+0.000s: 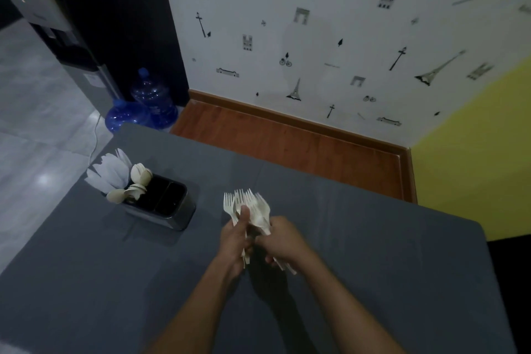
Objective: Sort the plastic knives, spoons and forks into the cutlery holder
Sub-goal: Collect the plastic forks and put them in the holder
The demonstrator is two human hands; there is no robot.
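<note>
A bundle of several white plastic forks [248, 205] stands tines-up over the middle of the grey table [373, 253]. My left hand [235, 241] grips the handles from the left, thumb pressed on the bundle. My right hand [283, 240] closes on the same handles from the right. The dark cutlery holder [172, 214] sits to the left. Its far-left compartment holds white knives [110, 171], the one beside it cream spoons [135, 185]. The two nearer-right compartments look dark and empty.
Beyond the table's far edge lie a wooden floor strip [287, 138] and a patterned wall. Two blue water bottles [143, 106] stand on the floor at the far left beside a dark dispenser [66, 23]. A yellow wall is on the right.
</note>
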